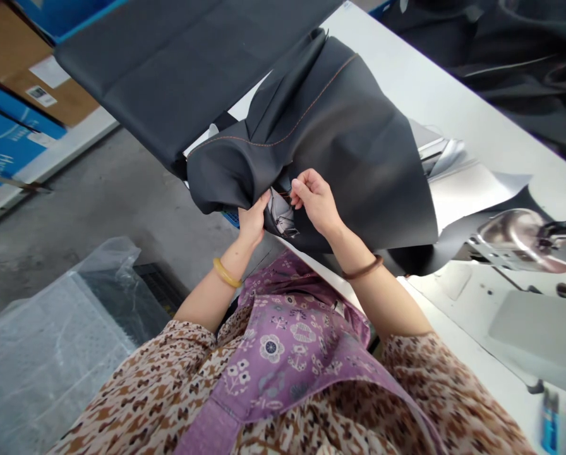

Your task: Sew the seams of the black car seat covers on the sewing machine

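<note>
A large piece of black leather-like material (340, 139) with an orange stitched seam hangs over the near edge of the white worktable (434, 88). My left hand (253, 220) grips a folded edge of it from below, fingers closed. My right hand (314, 199) pinches the same edge just to the right, fingers curled. Between the two hands a small shiny fold of the material shows. A flat black panel (179, 63) joined to it stretches up and to the left, out past the table edge.
A sewing machine (524, 243) stands at the right on the table. More black material (524, 57) is piled at the far right. A plastic-lined crate (60, 341) sits on the floor at the left. Cardboard and blue boxes (18, 95) line the far left.
</note>
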The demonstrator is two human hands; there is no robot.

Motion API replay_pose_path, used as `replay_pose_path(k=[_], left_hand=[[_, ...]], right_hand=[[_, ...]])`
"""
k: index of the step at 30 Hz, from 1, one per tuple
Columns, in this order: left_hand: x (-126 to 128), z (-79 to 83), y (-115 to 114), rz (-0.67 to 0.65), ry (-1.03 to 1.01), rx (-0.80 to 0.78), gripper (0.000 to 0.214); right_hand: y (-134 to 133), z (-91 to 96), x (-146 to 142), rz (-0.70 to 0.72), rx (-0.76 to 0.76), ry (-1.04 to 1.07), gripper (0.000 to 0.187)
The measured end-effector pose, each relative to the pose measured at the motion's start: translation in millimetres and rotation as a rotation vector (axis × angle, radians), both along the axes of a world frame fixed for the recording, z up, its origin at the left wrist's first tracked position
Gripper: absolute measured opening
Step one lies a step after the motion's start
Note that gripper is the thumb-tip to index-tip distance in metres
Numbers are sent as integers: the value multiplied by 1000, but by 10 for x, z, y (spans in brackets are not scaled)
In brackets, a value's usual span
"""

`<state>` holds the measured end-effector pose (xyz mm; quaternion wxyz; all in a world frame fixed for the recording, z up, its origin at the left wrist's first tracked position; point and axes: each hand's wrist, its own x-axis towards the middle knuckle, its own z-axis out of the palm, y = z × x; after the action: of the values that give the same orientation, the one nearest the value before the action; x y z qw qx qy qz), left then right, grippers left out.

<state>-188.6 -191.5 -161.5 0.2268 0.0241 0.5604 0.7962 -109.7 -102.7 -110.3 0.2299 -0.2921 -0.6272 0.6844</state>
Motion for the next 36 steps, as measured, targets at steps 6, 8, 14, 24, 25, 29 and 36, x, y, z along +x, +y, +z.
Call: replay_pose_path(k=[6, 8, 14, 24, 25, 29, 36], left_hand=[[1, -28, 4, 12, 3, 22, 30], [-1, -31, 1, 3, 12, 21, 32], [6, -5, -6, 13, 17, 30, 28], [32, 14, -7, 37, -8, 42, 20], [33, 15, -8, 37, -12, 30, 20], [35, 7, -14, 18, -12, -16, 22], [23, -50, -25, 24, 15, -4, 48]], right_hand=[[47, -31, 32, 0, 20, -10, 21], [41, -25, 45, -31, 85, -1, 17], [-55, 28, 8, -34, 353, 10, 20], [-35, -30, -90, 134, 421, -241, 20], [-28, -27, -100, 158, 454, -264, 21], [-11, 51, -122, 240, 248, -302, 27], [427, 289, 187, 14, -106, 5, 34]])
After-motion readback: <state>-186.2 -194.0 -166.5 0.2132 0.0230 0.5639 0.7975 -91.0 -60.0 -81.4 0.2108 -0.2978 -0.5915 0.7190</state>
